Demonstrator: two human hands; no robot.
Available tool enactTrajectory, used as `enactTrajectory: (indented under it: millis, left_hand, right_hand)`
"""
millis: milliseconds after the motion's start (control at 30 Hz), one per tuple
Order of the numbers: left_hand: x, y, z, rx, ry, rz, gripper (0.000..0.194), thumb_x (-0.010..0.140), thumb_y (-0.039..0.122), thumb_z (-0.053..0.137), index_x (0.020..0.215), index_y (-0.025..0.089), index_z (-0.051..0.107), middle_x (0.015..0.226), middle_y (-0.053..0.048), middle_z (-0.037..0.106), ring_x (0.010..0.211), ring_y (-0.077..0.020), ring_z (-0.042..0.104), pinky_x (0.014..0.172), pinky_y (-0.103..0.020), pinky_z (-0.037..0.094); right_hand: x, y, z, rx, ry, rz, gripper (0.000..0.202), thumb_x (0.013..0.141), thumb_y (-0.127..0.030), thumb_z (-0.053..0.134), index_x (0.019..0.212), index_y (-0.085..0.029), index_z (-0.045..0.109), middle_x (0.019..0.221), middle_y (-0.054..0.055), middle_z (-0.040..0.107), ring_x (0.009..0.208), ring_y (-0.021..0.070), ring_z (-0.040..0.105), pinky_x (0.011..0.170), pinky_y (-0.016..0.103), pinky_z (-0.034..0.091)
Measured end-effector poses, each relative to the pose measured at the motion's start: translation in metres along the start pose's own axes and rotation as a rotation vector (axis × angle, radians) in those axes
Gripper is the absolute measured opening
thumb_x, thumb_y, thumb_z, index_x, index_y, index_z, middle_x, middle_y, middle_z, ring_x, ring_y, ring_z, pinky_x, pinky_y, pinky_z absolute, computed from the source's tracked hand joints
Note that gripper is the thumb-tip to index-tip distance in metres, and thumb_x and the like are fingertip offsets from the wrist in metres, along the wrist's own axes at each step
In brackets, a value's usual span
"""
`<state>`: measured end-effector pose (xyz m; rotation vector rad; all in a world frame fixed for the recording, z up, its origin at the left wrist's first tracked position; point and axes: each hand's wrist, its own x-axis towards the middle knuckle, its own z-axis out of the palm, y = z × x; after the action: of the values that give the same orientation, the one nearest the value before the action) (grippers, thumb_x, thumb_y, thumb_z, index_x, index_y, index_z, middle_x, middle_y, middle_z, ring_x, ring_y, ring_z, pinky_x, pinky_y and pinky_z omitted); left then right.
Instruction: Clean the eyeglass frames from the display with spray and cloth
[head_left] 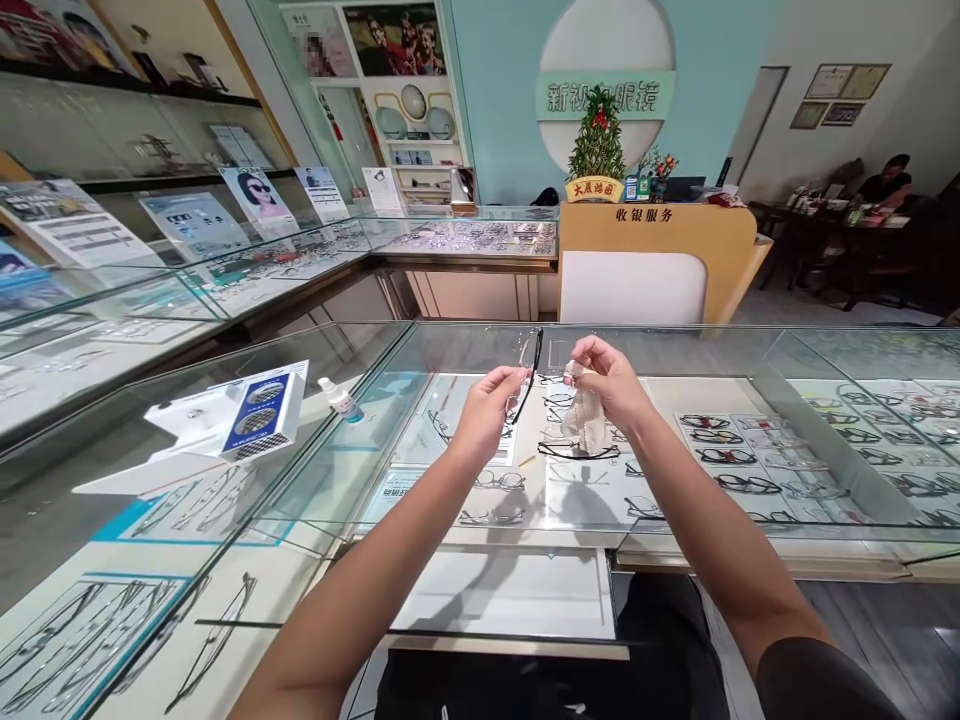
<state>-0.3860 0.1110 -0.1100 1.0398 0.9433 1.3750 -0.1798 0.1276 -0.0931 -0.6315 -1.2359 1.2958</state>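
Observation:
My left hand (491, 408) is closed on a pair of dark-framed eyeglasses (535, 362), held up on edge above the glass display case. To its right, my right hand (609, 382) pinches a pale beige cleaning cloth (585, 420), which hangs down from the fingers. A small gap separates the cloth from the glasses. Beneath both hands, several eyeglass frames (501, 481) lie on white panels inside the glass case (450, 350). On the glass top to the left stands a small spray bottle (341, 400) with a white cap and blue liquid.
A white and blue cardboard display (259, 415) stands left of the bottle. More glass cases with eyeglasses (731, 455) extend to the right and along the left wall. Beyond is a wooden cashier counter (660, 235) bearing a plant (598, 140). A person (885, 182) sits at a far table.

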Motion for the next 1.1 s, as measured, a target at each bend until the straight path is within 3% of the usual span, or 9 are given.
enactTrajectory:
  millis: [267,433,533,667,767,833,1000,1100]
  left_hand:
    - [0.008,0.023,0.021,0.038,-0.072,0.14,0.024,0.08,0.045,0.087,0.082,0.023,0.079,0.087,-0.001,0.068,0.075,-0.0133,0.051,0.067,-0.028,0.037]
    - [0.026,0.046,0.034,0.04,-0.118,0.262,0.023,0.082,0.045,0.087,0.085,0.023,0.081,0.087,-0.001,0.07,0.076,-0.0129,0.051,0.067,-0.027,0.038]
    - [0.037,0.047,0.036,0.032,-0.105,0.31,0.024,0.081,0.046,0.088,0.085,0.024,0.082,0.09,-0.001,0.072,0.079,-0.0131,0.055,0.071,-0.026,0.041]
    - [0.049,0.029,0.037,-0.041,-0.09,0.228,0.03,0.074,0.049,0.092,0.085,0.024,0.08,0.099,-0.002,0.076,0.09,-0.0148,0.063,0.077,-0.026,0.047]
    - [0.053,0.014,0.038,-0.114,-0.107,0.158,0.037,0.068,0.051,0.096,0.085,0.023,0.079,0.101,-0.004,0.077,0.095,-0.0164,0.067,0.083,-0.028,0.05]
    - [0.051,0.009,0.038,-0.152,-0.114,0.129,0.041,0.065,0.052,0.098,0.086,0.022,0.08,0.098,-0.005,0.077,0.095,-0.0171,0.067,0.084,-0.03,0.051]
    - [0.035,0.015,0.036,-0.173,-0.114,0.046,0.041,0.064,0.049,0.1,0.089,0.021,0.083,0.095,-0.005,0.078,0.09,-0.0168,0.068,0.082,-0.031,0.051]
    - [0.028,0.024,0.04,-0.165,-0.12,0.08,0.039,0.066,0.048,0.1,0.089,0.022,0.083,0.094,-0.005,0.078,0.093,-0.0171,0.068,0.087,-0.032,0.052]
  right_hand:
    - [-0.003,-0.019,0.003,-0.041,-0.084,-0.016,0.028,0.062,-0.012,0.081,0.085,-0.025,0.07,0.088,-0.002,0.054,0.076,0.0134,0.059,0.072,0.027,0.051]
    - [0.014,-0.045,0.007,-0.063,-0.157,-0.091,0.022,0.067,-0.017,0.086,0.074,-0.023,0.066,0.091,-0.002,0.052,0.075,0.0114,0.049,0.081,0.031,0.055]
    - [0.022,-0.047,0.006,-0.065,-0.142,-0.148,0.022,0.068,-0.016,0.085,0.07,-0.022,0.063,0.091,-0.002,0.049,0.074,0.0108,0.047,0.083,0.031,0.055]
    - [0.025,-0.026,0.003,-0.108,-0.069,-0.162,0.016,0.069,-0.018,0.08,0.071,-0.023,0.064,0.092,-0.001,0.054,0.079,0.0137,0.05,0.086,0.033,0.053]
    - [0.024,-0.01,0.0,-0.2,-0.002,-0.124,0.011,0.067,-0.017,0.074,0.075,-0.023,0.069,0.089,-0.001,0.057,0.082,0.0163,0.051,0.08,0.031,0.049]
    - [0.023,-0.005,-0.002,-0.219,0.011,-0.062,0.019,0.062,-0.015,0.069,0.079,-0.024,0.073,0.082,-0.001,0.055,0.079,0.0169,0.049,0.073,0.03,0.044]
    - [0.018,-0.002,0.005,-0.155,0.017,0.0,0.023,0.054,-0.015,0.057,0.07,-0.024,0.07,0.07,-0.002,0.046,0.066,0.0148,0.037,0.059,0.029,0.028]
    - [0.014,-0.003,0.011,-0.104,0.021,-0.003,0.018,0.054,-0.017,0.057,0.067,-0.024,0.067,0.064,-0.003,0.042,0.058,0.0127,0.03,0.054,0.028,0.021]
